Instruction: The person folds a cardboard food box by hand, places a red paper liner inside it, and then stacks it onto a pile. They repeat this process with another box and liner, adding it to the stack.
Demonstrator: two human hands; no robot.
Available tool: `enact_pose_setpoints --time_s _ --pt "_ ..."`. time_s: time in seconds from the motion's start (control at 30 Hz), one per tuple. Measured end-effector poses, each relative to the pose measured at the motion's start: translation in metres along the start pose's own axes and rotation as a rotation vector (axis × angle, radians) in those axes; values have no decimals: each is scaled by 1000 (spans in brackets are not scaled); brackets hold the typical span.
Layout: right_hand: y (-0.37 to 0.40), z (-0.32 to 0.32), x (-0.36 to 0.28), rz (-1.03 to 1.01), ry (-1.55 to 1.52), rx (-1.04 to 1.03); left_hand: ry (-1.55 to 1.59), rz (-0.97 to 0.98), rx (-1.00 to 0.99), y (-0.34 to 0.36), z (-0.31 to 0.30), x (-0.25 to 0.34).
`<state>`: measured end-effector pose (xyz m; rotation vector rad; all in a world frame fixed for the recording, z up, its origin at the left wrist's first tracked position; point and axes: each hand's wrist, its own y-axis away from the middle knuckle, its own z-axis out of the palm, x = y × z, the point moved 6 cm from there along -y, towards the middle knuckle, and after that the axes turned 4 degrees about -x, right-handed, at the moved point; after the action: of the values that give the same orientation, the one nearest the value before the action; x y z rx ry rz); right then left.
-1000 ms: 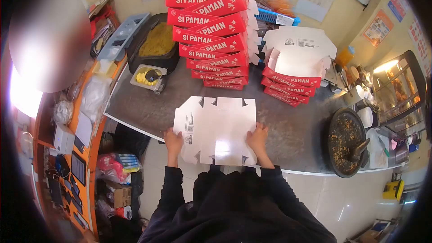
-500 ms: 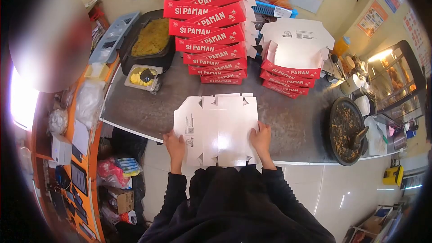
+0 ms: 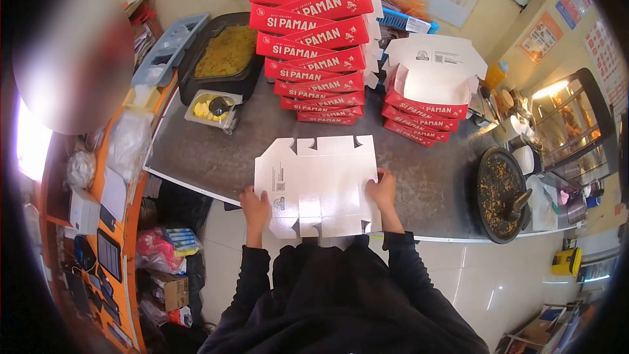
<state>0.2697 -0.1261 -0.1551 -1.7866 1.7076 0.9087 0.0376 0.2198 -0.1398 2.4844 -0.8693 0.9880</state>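
A flat, unfolded cardboard food box [image 3: 321, 183], white side up with small black print at its left, lies level over the table's front edge. My left hand [image 3: 256, 208] grips its left edge, thumb on top. My right hand [image 3: 382, 193] holds the opposite edge the same way, thumb on top and fingers beneath. Beyond the cardboard rises a tall stack of folded red boxes [image 3: 314, 65] lettered "SI PAMAN". To its right stands a shorter stack of red boxes [image 3: 419, 118], the top one with its white lid raised.
On the dark table [image 3: 419, 183], a large black mortar [image 3: 501, 190] with a pestle stands right. A yellow-filled tray [image 3: 226, 52] and a small tub [image 3: 211, 109] are at the back left. An orange shelf [image 3: 128, 223] runs along the left; a lit glass cabinet [image 3: 570, 115] stands right.
The flat cardboard has tilted slightly, its lower edge rising a little, with both hands still on its sides. The whole view has shifted slightly.
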Motion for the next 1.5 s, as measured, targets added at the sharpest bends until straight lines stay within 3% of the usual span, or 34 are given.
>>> enact_pose_setpoints --time_s 0.13,0.27,0.43,0.57,0.67,0.77,0.87,1.13,1.5 --pt "-18 6 12 31 -78 -105 272 -42 -50 -19 8 -20" --pt "-17 9 7 142 -189 -127 335 -44 -30 -15 15 -33" --pt "-5 4 -1 85 -342 -98 614 -162 -111 -10 19 -58" --pt "23 -6 5 -4 -383 -62 453 -72 -67 6 3 -36" --pt "39 -10 6 -149 -61 118 337 -39 -53 13 4 -32" --pt "41 -7 8 -83 -128 64 359 -94 -78 15 -3 -17" --pt "62 -34 -41 -97 -339 2 513 -153 -100 2 13 -55" --pt "112 -98 -148 -322 -190 122 447 -268 -116 0 5 -50" --pt "122 -115 -162 -388 -322 44 686 -279 -115 -5 -2 -72"
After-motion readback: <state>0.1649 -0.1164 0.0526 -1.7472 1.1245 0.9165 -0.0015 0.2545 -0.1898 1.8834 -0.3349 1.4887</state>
